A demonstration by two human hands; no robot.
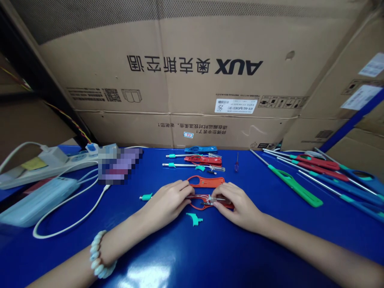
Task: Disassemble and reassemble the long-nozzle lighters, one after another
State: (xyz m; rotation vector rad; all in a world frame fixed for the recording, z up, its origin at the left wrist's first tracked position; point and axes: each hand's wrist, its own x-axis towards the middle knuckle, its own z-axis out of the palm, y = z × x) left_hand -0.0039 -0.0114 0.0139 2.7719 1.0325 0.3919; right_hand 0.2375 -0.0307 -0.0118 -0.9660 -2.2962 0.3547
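On the blue table, an opened orange lighter shell half (pixel 196 206) lies between my two hands, with thin wires and a clear fuel tank (pixel 218 199) in or over it. My left hand (pixel 171 199) is closed around the lighter's metal tube, whose teal collar (pixel 147 197) shows beyond my wrist; the fingertips reach the shell's looped end. At the other end, my right hand (pixel 240 205) pinches the clear tank between thumb and fingers, partly covering it. Just behind lies the other orange shell half (pixel 207 182), hollow side up. A loose teal trigger (pixel 195 219) rests in front.
Further back lie red lighter parts (pixel 204 160), a blue shell (pixel 201 149) and a small purple screwdriver (pixel 237 166). Several lighters, including a green one (pixel 297 186), are at the right. A power strip (pixel 27 174), light-blue power bank (pixel 39 202) and cables occupy the left. Cardboard (pixel 192 80) stands behind.
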